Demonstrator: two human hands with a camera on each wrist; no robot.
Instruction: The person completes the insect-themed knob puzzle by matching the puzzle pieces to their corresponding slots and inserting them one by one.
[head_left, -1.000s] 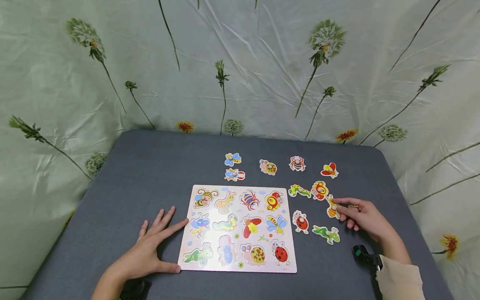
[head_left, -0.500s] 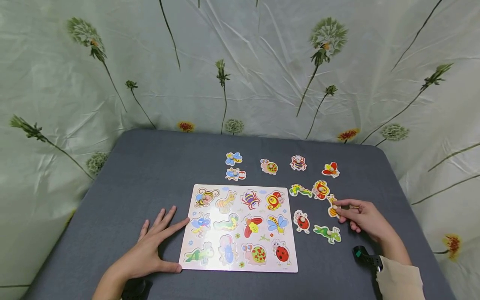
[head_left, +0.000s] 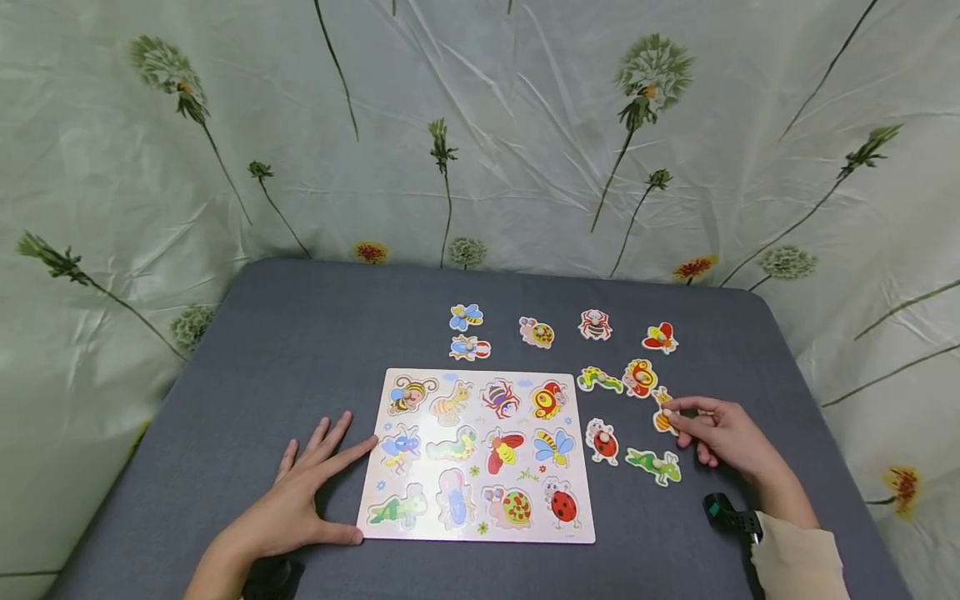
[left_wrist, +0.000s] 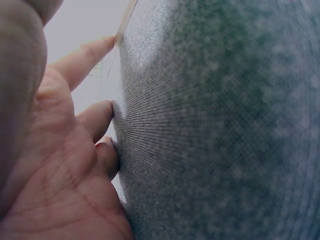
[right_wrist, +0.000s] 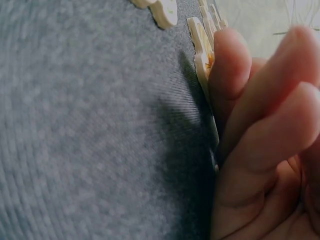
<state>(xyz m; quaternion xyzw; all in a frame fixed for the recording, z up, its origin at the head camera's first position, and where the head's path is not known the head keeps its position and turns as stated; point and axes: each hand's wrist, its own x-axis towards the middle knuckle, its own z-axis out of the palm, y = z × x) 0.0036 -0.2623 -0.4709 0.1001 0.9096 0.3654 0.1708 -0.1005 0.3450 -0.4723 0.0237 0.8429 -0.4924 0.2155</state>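
Observation:
My right hand pinches the knob of a yellow striped insect puzzle piece between thumb and fingertips, right of the puzzle board. In the right wrist view this piece is seen edge-on by the fingertips, close to the cloth. My left hand is spread on the table, its index finger and thumb touching the left edge of the pale pink insect puzzle board. A bee piece appears to sit in the board's top left recess. The left wrist view shows the palm and straight fingers.
Knobbed pieces lie around the board: a ladybug, a grasshopper, a caterpillar, a butterfly, a red-winged bug, a spider, a snail and two blue-winged insects. A floral curtain hangs behind the grey-covered table.
Both hands and the pieces stay almost where they were; the right hand keeps its pinch on the yellow striped piece. The head view shifts only slightly.

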